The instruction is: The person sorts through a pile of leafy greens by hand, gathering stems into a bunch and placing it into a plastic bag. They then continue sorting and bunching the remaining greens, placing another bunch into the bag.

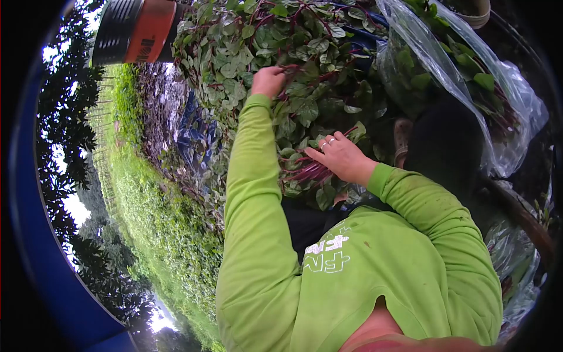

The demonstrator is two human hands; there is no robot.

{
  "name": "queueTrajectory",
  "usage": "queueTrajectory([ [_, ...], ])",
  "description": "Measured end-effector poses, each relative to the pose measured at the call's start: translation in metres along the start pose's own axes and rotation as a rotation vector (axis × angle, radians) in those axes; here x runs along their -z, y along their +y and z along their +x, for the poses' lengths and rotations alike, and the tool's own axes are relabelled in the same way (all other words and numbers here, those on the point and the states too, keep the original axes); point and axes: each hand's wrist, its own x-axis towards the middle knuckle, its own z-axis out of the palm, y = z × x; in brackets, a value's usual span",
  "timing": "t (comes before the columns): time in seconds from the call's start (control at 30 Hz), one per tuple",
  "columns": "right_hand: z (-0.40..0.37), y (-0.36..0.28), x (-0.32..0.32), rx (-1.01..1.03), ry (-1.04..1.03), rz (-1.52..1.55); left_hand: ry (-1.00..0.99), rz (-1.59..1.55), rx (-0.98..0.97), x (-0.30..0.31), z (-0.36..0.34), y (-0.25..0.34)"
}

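Note:
My left hand (268, 82) reaches into a large heap of red-stemmed leafy greens (231, 64). Its fingers are closed around a dark red stem, partly hidden among the leaves. Nearer my body, my right hand (346, 158), with rings on its fingers, is closed over a bunch of purple-red stems (311, 172). Its thumb lies along the near side of the bunch, and some fingertips are hidden. Leaves spread around and below this bunch, close to my lap.
A clear plastic bag (522, 111) of similar greens lies at the right. A black and orange drum (138, 32) stands at upper left. Blue sheeting (193, 126) shows beside the heap. A shoe (402, 141) is near my right hand, with green field (158, 234) beyond my left arm.

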Motion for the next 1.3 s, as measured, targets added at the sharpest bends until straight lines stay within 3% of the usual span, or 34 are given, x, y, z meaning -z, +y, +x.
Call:
queueTrajectory([
  [0.1,-0.001,0.0,0.002,0.011,0.007,0.022,0.041,-0.329,0.146,0.039,-0.002,-0.036],
  [0.2,0.0,-0.002,0.003,0.024,0.025,0.023,0.072,-0.694,0.102,0.072,-0.032,-0.037],
  [0.37,0.002,-0.005,0.003,0.037,0.04,0.002,-0.009,-0.767,0.164,0.07,-0.061,-0.045],
  [0.7,0.0,-0.006,-0.007,0.043,0.106,0.026,-0.547,-0.821,0.252,-0.056,-0.174,-0.007],
  [0.8,-0.001,-0.007,-0.015,0.05,0.159,-0.002,-0.559,-1.021,0.626,-0.041,-0.188,0.021],
  [0.87,-0.001,-0.008,-0.019,0.049,0.169,-0.024,-0.554,-0.973,0.62,-0.056,-0.183,0.007],
  [0.97,-0.001,-0.012,-0.013,0.042,0.094,-0.001,-0.539,-0.852,0.647,-0.051,-0.182,0.031],
  [1.07,-0.001,-0.011,-0.02,0.047,0.334,-0.007,-0.473,-0.867,0.684,-0.051,-0.183,0.05],
  [1.13,-0.002,-0.012,-0.021,0.045,0.242,-0.027,-0.482,-0.954,0.749,-0.049,-0.181,0.052],
  [1.3,-0.003,-0.016,-0.021,0.047,0.141,-0.055,-0.509,-0.923,0.628,-0.065,-0.183,0.037],
])
